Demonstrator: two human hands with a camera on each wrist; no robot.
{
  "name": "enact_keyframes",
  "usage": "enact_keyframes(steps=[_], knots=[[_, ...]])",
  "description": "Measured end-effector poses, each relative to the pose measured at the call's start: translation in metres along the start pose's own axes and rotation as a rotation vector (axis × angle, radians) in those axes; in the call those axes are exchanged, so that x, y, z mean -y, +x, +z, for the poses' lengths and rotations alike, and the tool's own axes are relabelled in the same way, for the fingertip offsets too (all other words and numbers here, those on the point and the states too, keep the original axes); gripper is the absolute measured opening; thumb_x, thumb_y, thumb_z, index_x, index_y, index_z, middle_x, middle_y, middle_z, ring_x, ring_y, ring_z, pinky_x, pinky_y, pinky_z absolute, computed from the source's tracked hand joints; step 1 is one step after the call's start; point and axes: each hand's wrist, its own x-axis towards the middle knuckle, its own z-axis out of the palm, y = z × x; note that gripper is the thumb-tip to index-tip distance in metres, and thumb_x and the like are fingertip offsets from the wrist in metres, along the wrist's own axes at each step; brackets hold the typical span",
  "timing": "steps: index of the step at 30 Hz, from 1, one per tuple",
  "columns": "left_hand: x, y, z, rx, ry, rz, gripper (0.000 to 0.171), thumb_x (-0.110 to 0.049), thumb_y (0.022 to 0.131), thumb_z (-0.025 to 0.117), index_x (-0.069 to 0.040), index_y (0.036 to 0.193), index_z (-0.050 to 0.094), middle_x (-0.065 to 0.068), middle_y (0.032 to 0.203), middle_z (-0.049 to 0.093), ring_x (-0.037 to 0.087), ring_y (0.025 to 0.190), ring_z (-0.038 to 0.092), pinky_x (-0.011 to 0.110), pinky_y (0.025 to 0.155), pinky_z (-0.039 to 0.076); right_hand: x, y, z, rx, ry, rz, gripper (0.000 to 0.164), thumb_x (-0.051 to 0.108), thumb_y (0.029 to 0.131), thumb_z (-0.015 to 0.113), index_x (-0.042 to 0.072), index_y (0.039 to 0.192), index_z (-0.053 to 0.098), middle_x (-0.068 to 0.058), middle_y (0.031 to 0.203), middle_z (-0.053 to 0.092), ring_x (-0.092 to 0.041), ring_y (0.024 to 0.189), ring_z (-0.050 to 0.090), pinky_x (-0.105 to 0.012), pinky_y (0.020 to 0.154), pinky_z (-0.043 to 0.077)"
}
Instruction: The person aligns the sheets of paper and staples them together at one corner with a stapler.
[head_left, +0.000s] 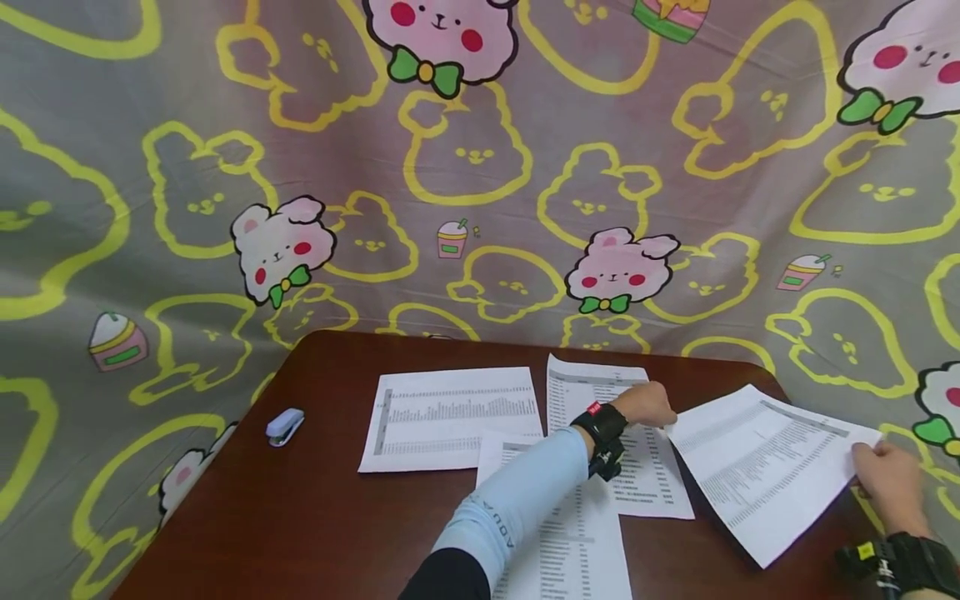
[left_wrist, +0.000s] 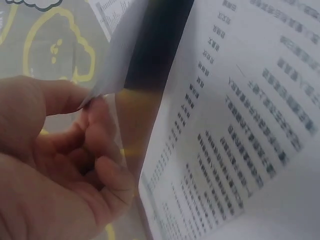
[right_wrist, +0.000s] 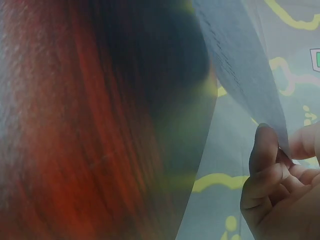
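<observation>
A printed sheet of paper is held tilted above the right part of the table. My left hand pinches its left corner between thumb and fingers, and in the left wrist view the thumb and index finger meet on the paper's edge. On the opposite side my right hand pinches the right edge; the right wrist view shows the fingers on that corner. Beneath the left forearm lie a printed sheet and another long sheet, partly hidden by the sleeve.
A third printed sheet lies flat at the back middle of the brown table. Near the table's left edge sits a pale purple stapler. A patterned cloth hangs right behind the table.
</observation>
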Motion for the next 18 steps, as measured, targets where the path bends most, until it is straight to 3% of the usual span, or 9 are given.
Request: enact_keyframes(steps=[3, 8, 13, 15, 18], knots=[[0.002, -0.004, -0.006, 0.037, 0.024, 0.02, 0.025, -0.025, 0.091, 0.064, -0.008, 0.076, 0.072, -0.007, 0.057, 0.05, 0.011, 0.055, 0.05, 0.023, 0.048, 0.035, 0.004, 0.001, -0.001, -0.031, -0.001, -0.004, 0.036, 0.022, 0.095, 0.034, -0.011, 0.096, 0.048, -0.009, 0.057, 0.051, -0.023, 0.054, 0.048, -0.035, 0.049, 0.037], [0.01, -0.01, -0.013, 0.062, -0.049, 0.032, 0.024, -0.023, 0.091, 0.065, -0.007, 0.074, 0.071, -0.006, 0.06, 0.056, 0.008, 0.057, 0.053, 0.021, 0.048, 0.037, 0.006, 0.003, -0.001, -0.031, 0.017, -0.005, 0.034, 0.021, 0.094, 0.034, -0.01, 0.092, 0.048, -0.005, 0.054, 0.049, -0.021, 0.051, 0.046, -0.036, 0.049, 0.036], [0.023, -0.013, -0.017, 0.097, -0.09, 0.067, 0.029, -0.019, 0.09, 0.064, -0.009, 0.062, 0.061, -0.002, 0.061, 0.059, 0.01, 0.054, 0.054, 0.021, 0.045, 0.036, 0.006, 0.009, -0.001, -0.004, 0.141, -0.011, 0.032, 0.02, 0.094, 0.037, -0.007, 0.082, 0.048, 0.002, 0.05, 0.046, -0.017, 0.046, 0.045, -0.034, 0.045, 0.04], [0.028, -0.014, -0.019, 0.114, -0.085, 0.08, 0.034, -0.018, 0.09, 0.062, -0.012, 0.057, 0.055, -0.001, 0.061, 0.062, 0.011, 0.052, 0.053, 0.021, 0.043, 0.034, 0.007, 0.011, 0.0, 0.015, 0.196, -0.002, 0.033, 0.02, 0.096, 0.038, -0.009, 0.084, 0.049, 0.004, 0.05, 0.047, -0.015, 0.045, 0.046, -0.032, 0.045, 0.042], [0.033, -0.018, -0.023, 0.139, -0.113, 0.087, 0.039, -0.016, 0.09, 0.061, -0.013, 0.052, 0.052, 0.006, 0.071, 0.072, 0.011, 0.05, 0.052, 0.02, 0.042, 0.033, 0.008, 0.013, 0.003, 0.056, 0.218, 0.006, 0.037, 0.022, 0.099, 0.037, -0.013, 0.1, 0.049, 0.005, 0.053, 0.049, -0.013, 0.048, 0.048, -0.031, 0.048, 0.045]])
